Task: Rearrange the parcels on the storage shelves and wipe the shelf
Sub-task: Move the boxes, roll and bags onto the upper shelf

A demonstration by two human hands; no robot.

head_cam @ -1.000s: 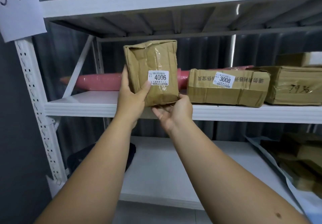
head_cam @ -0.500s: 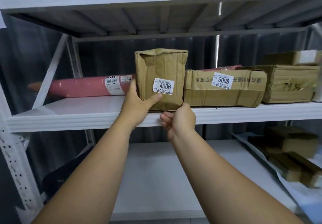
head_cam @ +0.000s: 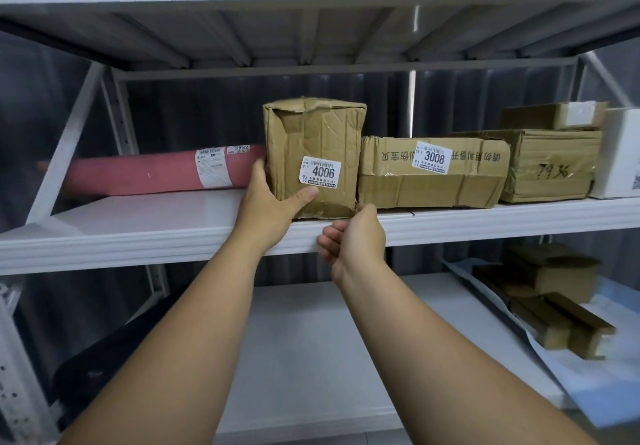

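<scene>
- A second ago I had the 4006 parcel (head_cam: 313,158) lifted clear of the middle shelf (head_cam: 138,226); now it stands upright on that shelf at the centre of the frame, its bottom edge at the front lip.
- My left hand (head_cam: 273,207) has stayed on it, fingers wrapped round the parcel's left side and thumb pressed across the front under the white label.
- My right hand (head_cam: 353,236) has dropped from under the parcel; it now hangs loosely curled in front of the shelf edge, holding nothing, only the thumb tip touching the parcel's lower right corner.
- The parcel is brown paper, creased and crumpled, with folded flaps on top and a barcode label reading 4006 low on its face.
- Touching its right side lies the flatter 3008 parcel (head_cam: 433,174), taped cardboard with printed characters.
- Further right sits a brown box (head_cam: 554,167) with handwriting, a smaller box (head_cam: 554,115) on top of it, and a white box (head_cam: 620,153) at the right edge of the frame.
- Behind my left hand, a pink roll (head_cam: 156,174) with white labels lies along the back of the shelf; its right end is hidden by the 4006 parcel.
- On the lower shelf (head_cam: 311,358), at the lower right of the frame, are small cardboard boxes (head_cam: 554,292) on a pale mailer bag (head_cam: 588,375); a dark object (head_cam: 114,358) sits at the lower left, too blurred to name.
</scene>
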